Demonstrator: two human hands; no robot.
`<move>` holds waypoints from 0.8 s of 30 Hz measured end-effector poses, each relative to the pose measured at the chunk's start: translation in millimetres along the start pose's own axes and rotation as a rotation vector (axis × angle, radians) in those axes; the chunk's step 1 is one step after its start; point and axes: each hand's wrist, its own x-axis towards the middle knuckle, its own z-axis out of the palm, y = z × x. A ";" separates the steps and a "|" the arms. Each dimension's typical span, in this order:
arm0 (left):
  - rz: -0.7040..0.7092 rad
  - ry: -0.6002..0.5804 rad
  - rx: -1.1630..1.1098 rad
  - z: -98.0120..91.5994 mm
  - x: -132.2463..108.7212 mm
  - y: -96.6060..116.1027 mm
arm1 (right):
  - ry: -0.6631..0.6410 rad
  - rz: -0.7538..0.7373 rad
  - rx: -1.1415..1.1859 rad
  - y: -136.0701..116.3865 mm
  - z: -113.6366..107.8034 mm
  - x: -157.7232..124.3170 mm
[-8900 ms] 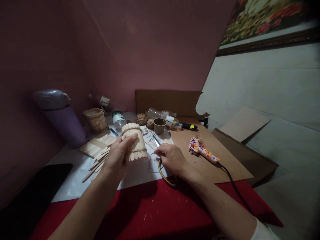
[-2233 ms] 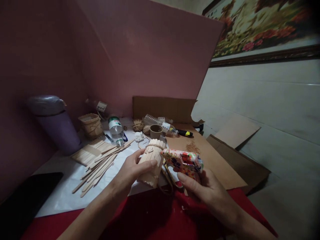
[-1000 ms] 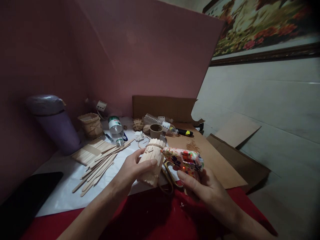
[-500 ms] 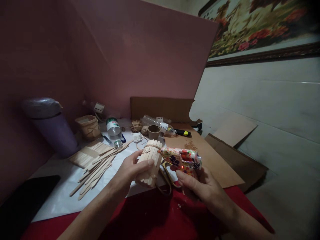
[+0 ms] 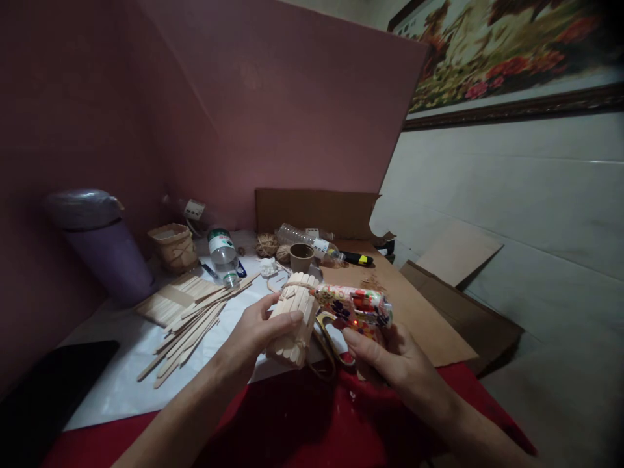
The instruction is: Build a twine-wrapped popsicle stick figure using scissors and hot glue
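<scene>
My left hand [image 5: 266, 328] is closed around a small container made of popsicle sticks [image 5: 291, 318], tilted on its side, with twine [image 5: 298, 285] tied around it near its far end. In my right hand [image 5: 385, 354] is a flower-patterned glue gun [image 5: 353, 304] with a small red light lit. Its nozzle points left and meets the container's right side by the twine; whether it touches cannot be told. Below and between them lie scissors [image 5: 331, 370] with gold-coloured handles, partly hidden by the container.
Loose popsicle sticks [image 5: 195, 328] lie on white paper at the left, beside a stick-covered pot [image 5: 173, 247] and a plastic bottle [image 5: 223, 257]. Behind stand a brown cup [image 5: 301, 258] and twine balls [image 5: 266, 245]. A cutter [image 5: 357, 259] rests on cardboard [image 5: 419, 318] at the right.
The container has turned very slightly in my left hand, and the glue gun's nozzle stays beside the twine. Otherwise both hands hold nearly the same position.
</scene>
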 end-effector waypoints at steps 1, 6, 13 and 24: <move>-0.001 -0.002 0.002 -0.3 0.3 -0.6 | -0.004 0.006 -0.004 -0.5 0.0 -0.1; -0.007 0.007 0.005 -1.4 1.4 -2.1 | 0.010 -0.001 -0.021 -5.1 1.5 -0.5; -0.018 -0.002 0.022 -0.4 -0.4 0.8 | 0.027 0.007 -0.039 -2.3 -0.6 1.0; -0.036 0.052 0.036 -1.2 1.0 0.6 | 0.184 0.043 -0.157 -1.5 -25.6 -0.4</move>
